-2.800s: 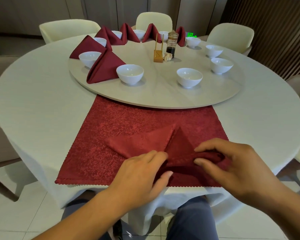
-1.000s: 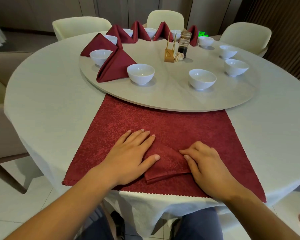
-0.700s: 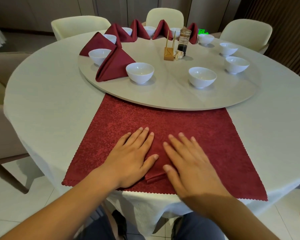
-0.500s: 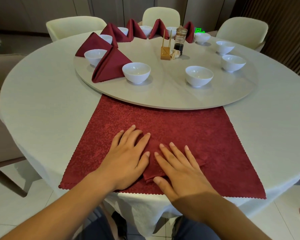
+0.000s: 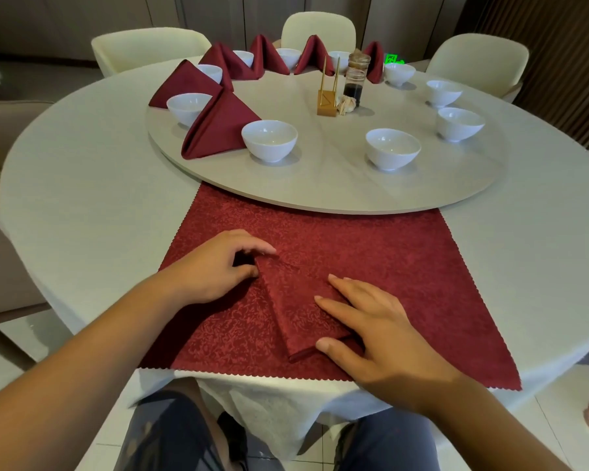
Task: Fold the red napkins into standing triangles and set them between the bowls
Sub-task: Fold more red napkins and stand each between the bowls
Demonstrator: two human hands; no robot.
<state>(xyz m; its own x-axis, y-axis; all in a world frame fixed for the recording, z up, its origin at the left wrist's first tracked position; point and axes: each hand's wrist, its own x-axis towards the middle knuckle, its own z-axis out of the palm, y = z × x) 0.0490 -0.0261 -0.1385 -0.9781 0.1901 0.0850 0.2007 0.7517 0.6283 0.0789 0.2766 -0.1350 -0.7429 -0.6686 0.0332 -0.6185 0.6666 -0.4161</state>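
Lower centre of frame: folded dark-red damask napkin (image 5: 296,300) lies flat on matching zigzag-edged red mat (image 5: 405,266). My left grip (image 5: 218,270) pinches its upper tip; my right grip (image 5: 378,328), fingers straight, presses its right edge. Risk: lifting the tip unevenly could spring the layers open, or snag the mat too.

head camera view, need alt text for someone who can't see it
A person's left hand pinches the far corner of a folded red napkin while the right hand presses flat on it, on a red cloth. Beyond, a turntable holds white bowls and standing red napkins.
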